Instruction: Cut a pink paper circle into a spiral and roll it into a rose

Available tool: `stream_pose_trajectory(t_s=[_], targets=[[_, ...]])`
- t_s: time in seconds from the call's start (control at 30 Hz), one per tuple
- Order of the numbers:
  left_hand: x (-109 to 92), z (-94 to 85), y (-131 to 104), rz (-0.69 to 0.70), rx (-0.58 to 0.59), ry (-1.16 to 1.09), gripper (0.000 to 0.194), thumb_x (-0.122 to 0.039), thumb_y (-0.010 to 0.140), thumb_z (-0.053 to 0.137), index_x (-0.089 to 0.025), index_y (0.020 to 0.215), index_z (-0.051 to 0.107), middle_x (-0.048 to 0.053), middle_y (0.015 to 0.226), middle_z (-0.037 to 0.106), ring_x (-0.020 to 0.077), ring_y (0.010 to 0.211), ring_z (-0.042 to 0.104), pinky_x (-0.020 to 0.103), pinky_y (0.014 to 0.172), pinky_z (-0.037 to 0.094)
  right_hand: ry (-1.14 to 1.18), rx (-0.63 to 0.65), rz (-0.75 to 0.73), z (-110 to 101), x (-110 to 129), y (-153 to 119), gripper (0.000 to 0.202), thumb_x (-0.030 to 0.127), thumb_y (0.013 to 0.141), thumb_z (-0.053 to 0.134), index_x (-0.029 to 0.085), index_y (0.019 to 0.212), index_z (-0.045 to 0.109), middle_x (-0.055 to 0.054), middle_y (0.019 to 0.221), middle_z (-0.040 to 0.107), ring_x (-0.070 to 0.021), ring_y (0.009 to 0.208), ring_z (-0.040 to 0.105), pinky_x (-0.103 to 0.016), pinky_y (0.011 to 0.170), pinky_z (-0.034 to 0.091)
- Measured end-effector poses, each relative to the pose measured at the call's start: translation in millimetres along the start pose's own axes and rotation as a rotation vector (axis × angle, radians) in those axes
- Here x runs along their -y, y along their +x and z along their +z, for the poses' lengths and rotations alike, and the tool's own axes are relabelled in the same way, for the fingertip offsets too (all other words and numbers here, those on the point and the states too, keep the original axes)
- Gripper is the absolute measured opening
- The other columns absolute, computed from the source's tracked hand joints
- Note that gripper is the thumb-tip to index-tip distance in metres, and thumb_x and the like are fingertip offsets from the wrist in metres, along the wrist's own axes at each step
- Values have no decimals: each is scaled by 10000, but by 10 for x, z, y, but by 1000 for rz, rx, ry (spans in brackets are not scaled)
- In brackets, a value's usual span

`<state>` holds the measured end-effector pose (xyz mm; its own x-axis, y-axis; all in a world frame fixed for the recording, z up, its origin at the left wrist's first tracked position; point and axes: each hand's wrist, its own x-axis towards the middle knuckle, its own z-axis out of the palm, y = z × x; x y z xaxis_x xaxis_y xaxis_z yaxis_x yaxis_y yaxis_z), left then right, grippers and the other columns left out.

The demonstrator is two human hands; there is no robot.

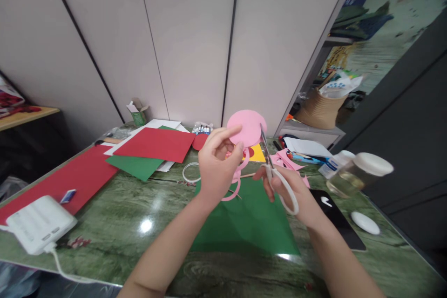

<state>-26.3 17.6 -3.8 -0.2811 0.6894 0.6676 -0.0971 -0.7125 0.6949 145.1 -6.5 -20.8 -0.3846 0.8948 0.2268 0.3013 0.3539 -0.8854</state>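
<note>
Left hand [220, 163] is pinching pink paper disc [248, 125] above green paper sheet [244, 228], presumably keeping its rim exposed; right hand [301, 192] is holding 1 pair of scissors [268, 160] at that rim.

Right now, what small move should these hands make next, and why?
Perhaps a small snip at the right edge of the pink disc: the scissors' blades lie there, the left hand pinches the disc, and the right hand holds the scissors.
</note>
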Motion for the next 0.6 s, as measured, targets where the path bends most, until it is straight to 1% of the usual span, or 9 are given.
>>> stream_pose_trajectory(t_s=[0.23, 0.43, 0.6], targets=[[-32, 10, 1, 8, 17, 30, 275, -93, 733, 637, -200, 981, 686, 47, 943, 621, 105, 827, 585, 207, 669, 509, -7, 1, -13, 0, -24, -11, 444, 560, 871, 426, 158, 944, 597, 18, 576, 497, -137, 529, 466, -271, 539, 355], [-16, 3, -10, -10, 17, 28, 281, -103, 744, 633, -205, 1001, 683, 56, 980, 628, 113, 862, 592, 214, 693, 513, -4, 0, -19, -3, -30, -2, 428, 553, 880, 427, 166, 941, 599, 25, 566, 501, -130, 519, 465, -265, 534, 352], [-22, 5, 2, -12, -3, 28, 236, -75, 747, 611, -200, 924, 703, 47, 932, 638, 108, 848, 600, 206, 681, 515, 6, -2, -9, -6, -15, -4, 415, 542, 873, 446, 160, 922, 601, 31, 544, 487, -127, 500, 462, -253, 503, 345]])
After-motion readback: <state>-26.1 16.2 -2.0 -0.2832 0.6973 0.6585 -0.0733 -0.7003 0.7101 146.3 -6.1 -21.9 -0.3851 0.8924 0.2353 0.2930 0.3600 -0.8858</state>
